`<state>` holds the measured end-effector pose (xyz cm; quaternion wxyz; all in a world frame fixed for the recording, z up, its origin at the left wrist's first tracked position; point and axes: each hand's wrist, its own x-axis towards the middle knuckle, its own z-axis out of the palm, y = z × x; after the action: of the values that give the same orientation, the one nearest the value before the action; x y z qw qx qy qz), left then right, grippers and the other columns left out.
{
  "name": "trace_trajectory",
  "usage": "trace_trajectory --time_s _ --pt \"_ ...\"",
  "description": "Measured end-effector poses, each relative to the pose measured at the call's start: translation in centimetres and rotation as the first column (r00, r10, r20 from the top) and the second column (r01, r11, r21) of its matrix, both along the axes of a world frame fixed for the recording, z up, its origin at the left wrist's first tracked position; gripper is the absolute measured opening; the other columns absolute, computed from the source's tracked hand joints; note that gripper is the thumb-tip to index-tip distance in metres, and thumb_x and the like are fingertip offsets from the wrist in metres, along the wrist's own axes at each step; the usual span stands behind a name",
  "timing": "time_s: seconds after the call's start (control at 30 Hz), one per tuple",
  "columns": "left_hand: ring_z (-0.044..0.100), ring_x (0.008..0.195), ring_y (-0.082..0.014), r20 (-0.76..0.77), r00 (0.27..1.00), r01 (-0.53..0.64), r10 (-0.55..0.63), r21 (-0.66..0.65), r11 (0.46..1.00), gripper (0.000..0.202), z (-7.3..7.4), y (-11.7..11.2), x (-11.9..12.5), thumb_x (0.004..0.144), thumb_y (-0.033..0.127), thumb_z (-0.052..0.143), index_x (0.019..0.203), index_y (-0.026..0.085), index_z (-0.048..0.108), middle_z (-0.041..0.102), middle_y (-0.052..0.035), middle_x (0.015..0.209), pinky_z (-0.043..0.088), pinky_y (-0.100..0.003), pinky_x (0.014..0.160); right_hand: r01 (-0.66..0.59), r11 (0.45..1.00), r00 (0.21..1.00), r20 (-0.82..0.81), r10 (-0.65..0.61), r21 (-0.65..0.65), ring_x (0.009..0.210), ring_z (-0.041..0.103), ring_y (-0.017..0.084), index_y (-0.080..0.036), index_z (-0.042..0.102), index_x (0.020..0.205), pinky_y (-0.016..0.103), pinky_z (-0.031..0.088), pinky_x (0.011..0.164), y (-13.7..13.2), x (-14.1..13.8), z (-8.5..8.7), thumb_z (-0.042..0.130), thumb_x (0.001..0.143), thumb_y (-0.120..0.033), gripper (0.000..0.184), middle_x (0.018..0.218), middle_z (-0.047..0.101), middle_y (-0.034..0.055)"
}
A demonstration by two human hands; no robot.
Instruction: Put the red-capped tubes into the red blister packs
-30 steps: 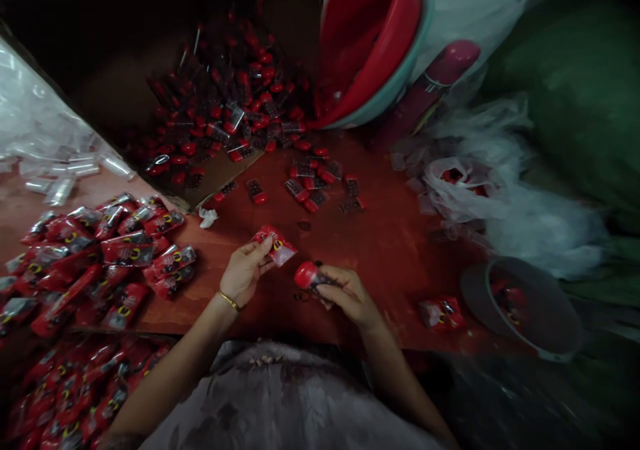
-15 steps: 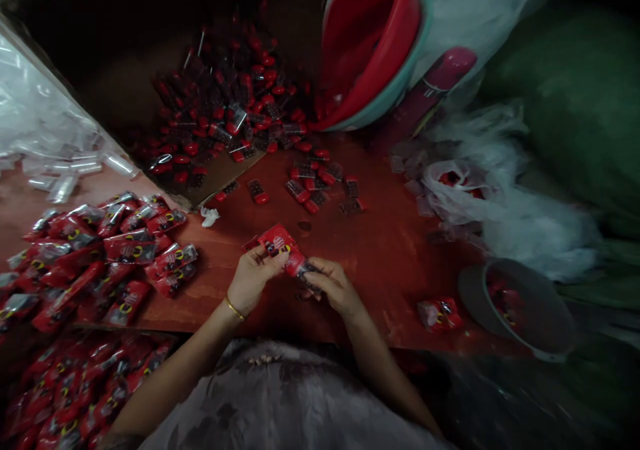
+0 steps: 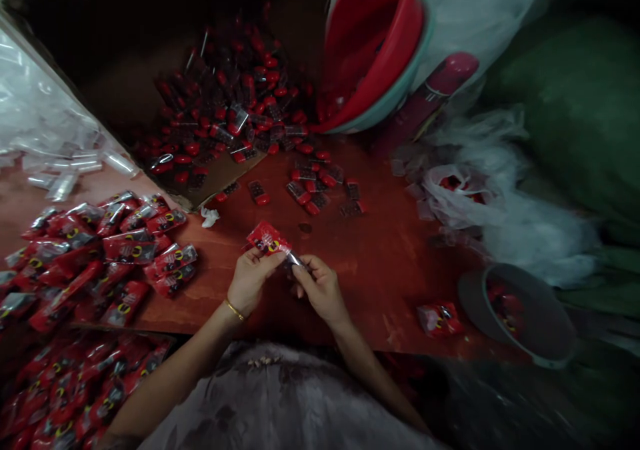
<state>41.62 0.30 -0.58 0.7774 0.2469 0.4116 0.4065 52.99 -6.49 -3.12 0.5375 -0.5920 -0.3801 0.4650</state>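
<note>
Near the table's front edge, my left hand (image 3: 250,280) is closed on a small red printed plastic packet (image 3: 267,237), the thumb lying over its front. My right hand (image 3: 320,287) pinches the packet's clear, dark-looking lower end; what lies inside that end is partly hidden by the fingers. To the left is a heap of similar red packets (image 3: 125,243). Beyond my hands, small clear cases with red caps (image 3: 310,187) lie loose on the table. Many more of these fill a tipped cardboard box (image 3: 80,97).
A red basin (image 3: 410,37) leans inside a pale green one, beside a dark pink bottle (image 3: 445,80). Plastic bags (image 3: 540,230) and a grey tub (image 3: 530,317) stand on the right, near a red packet (image 3: 440,318). Clear sleeves (image 3: 65,170) lie at left; more packets (image 3: 75,390) sit below the edge.
The packet has tilted and shifted slightly left and down. My right hand has turned and drawn up a little, its fingers now closer to my left thumb. Surrounding things look unchanged.
</note>
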Motion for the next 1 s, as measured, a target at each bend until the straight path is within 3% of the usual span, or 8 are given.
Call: trace_trajectory --time_s 0.1,0.23,0.4,0.67,0.73,0.83,0.9,1.0 --pt "0.047 0.046 -0.0036 -0.04 0.999 0.03 -0.029 0.019 0.999 0.027 -0.2 -0.1 0.2 0.049 0.026 0.081 0.068 0.011 0.068 0.064 0.0016 0.058 0.039 -0.018 0.051 0.092 0.996 0.985 0.146 -0.093 0.013 0.036 0.042 0.006 -0.019 0.056 0.08 0.019 0.038 0.04 0.1 -0.6 -0.1 0.056 0.079 -0.043 0.025 0.046 0.046 -0.0083" --pt "0.053 0.053 -0.0063 -0.03 0.997 0.069 -0.068 0.023 0.997 0.028 -0.3 -0.2 0.2 0.049 0.026 0.081 0.069 0.012 0.068 0.066 0.0005 0.062 0.042 -0.019 0.055 0.136 0.991 0.986 0.096 -0.135 0.001 0.038 0.048 0.006 -0.018 0.057 0.082 0.018 0.039 0.038 0.7 -1.2 0.1 0.055 0.079 -0.043 0.025 0.056 0.055 -0.0049" --pt "0.06 0.061 -0.009 -0.004 1.0 -0.003 0.003 -0.023 1.0 0.032 -0.6 -0.1 -0.9 0.05 0.026 0.082 0.075 0.012 0.068 0.069 -0.0014 0.071 0.046 -0.02 0.062 -0.055 0.998 0.998 -0.021 0.056 0.041 0.046 0.058 0.009 -0.019 0.059 0.094 0.02 0.046 0.047 1.2 -0.8 0.3 0.059 0.076 -0.037 0.026 0.067 0.063 -0.0022" --pt "0.066 0.072 -0.0135 0.05 0.998 -0.024 0.032 -0.153 0.988 0.029 -1.5 -0.8 -2.9 0.053 0.024 0.081 0.076 0.014 0.066 0.071 -0.0028 0.077 0.05 -0.026 0.075 -0.087 0.992 0.955 0.292 0.056 0.096 0.054 0.058 0.012 -0.02 0.061 0.072 0.022 0.047 0.051 3.6 -1.7 -0.7 0.062 0.074 -0.045 0.025 0.062 0.062 -0.0016" --pt "0.067 0.078 -0.016 0.056 0.992 -0.106 0.117 -0.171 0.98 0.021 -1.3 -0.2 -4.3 0.059 0.021 0.078 0.075 0.015 0.065 0.072 -0.0032 0.081 0.05 -0.029 0.08 -0.109 0.989 0.84 0.542 0.036 0.103 0.067 0.061 0.016 -0.021 0.064 0.082 0.027 0.049 0.065 4.9 -0.3 -0.4 0.06 0.075 -0.048 0.029 0.073 0.067 0.0022" --pt "0.067 0.085 -0.0144 0.054 0.919 -0.372 0.392 -0.22 0.902 0.01 -1.0 0.9 -7.2 0.076 0.028 0.064 0.077 0.019 0.064 0.072 -0.0014 0.082 0.048 -0.028 0.085 -0.053 0.995 0.489 0.871 -0.047 0.083 0.103 0.054 0.027 -0.017 0.061 0.108 0.041 0.041 0.089 7.2 3.9 -0.2 0.051 0.083 -0.045 0.039 0.11 0.063 0.0134" --pt "0.065 0.09 -0.0135 0.061 0.852 -0.493 0.519 -0.24 0.837 0.027 -0.9 1.2 -8.7 0.084 0.042 0.05 0.084 0.02 0.064 0.072 -0.0023 0.087 0.047 -0.027 0.087 0.001 1.0 0.277 0.961 -0.013 0.013 0.121 0.039 0.034 -0.013 0.05 0.125 0.05 0.034 0.095 8.5 6.9 -0.6 0.048 0.084 -0.04 0.049 0.132 0.048 0.0166" --pt "0.064 0.095 -0.0203 -0.052 0.918 -0.397 0.393 -0.138 0.908 0.043 -1.2 0.4 -8.7 0.078 0.055 0.051 0.09 0.017 0.067 0.071 -0.0085 0.095 0.046 -0.035 0.089 -0.008 0.996 0.107 0.99 0.088 -0.088 0.122 0.036 0.035 -0.014 0.043 0.131 0.054 0.029 0.096 8.7 9.3 -1.6 0.044 0.087 -0.039 0.05 0.137 0.042 0.015"
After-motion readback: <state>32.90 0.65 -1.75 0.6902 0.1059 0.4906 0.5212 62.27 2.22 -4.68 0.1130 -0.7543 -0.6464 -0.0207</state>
